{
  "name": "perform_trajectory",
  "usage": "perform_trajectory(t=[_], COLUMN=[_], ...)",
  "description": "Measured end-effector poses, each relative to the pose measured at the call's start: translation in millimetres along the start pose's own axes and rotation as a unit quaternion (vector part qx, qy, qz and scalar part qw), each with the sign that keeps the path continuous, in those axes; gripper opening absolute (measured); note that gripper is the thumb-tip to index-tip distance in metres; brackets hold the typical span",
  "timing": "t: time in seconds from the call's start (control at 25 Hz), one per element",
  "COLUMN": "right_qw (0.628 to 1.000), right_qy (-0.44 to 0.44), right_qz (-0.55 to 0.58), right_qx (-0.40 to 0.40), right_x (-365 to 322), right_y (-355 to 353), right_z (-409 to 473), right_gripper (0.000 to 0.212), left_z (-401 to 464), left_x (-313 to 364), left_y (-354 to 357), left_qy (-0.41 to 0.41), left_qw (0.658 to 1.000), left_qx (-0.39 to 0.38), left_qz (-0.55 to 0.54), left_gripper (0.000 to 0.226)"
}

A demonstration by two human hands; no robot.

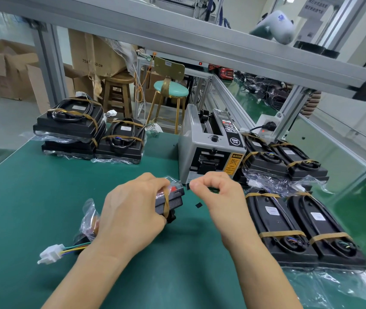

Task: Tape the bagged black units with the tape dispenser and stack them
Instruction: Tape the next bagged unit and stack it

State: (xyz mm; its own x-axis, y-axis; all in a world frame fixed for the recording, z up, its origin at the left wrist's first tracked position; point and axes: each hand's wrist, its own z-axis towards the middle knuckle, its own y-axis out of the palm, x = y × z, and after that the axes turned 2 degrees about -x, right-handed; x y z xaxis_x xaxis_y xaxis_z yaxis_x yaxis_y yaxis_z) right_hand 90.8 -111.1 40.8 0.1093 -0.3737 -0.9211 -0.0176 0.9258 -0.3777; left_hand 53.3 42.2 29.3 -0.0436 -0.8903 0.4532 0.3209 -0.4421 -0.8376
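Head cam: left hand (133,210) grips a bagged black unit (170,202) at mat centre, fingers wrapped over its top, a brown band already round it; bag tail and white connector (49,255) trail toward 8 o'clock. Right hand (216,192) sits just beside the unit, thumb and forefinger pinched near a small dark bit, prob. tape, can't tell for sure. Tape dispenser (211,150) at 12 o'clock, near the hands. Finished stack (70,128) at 10 o'clock; more units (300,228) at 3 o'clock. Step, by my read: taping the bag shut. Next: press tape across the fold w/ unit held steady, then carry to the stack.
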Motion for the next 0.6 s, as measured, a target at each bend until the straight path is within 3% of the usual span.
perform_trajectory(t=[0.16, 0.6], right_qw=[0.995, 0.999], right_qy=[0.030, 0.029], right_qz=[0.090, 0.014], right_qx=[-0.031, -0.003], right_x=[2, 2], right_y=[6, 20], right_z=[-6, -10], right_gripper=[0.025, 0.017], left_z=[0, 0], left_x=[0, 0], left_y=[1, 2], left_qy=[0.001, 0.006], left_qw=[1.000, 1.000], left_qx=[0.003, 0.011], left_qz=[0.002, -0.002], left_gripper=[0.038, 0.039])
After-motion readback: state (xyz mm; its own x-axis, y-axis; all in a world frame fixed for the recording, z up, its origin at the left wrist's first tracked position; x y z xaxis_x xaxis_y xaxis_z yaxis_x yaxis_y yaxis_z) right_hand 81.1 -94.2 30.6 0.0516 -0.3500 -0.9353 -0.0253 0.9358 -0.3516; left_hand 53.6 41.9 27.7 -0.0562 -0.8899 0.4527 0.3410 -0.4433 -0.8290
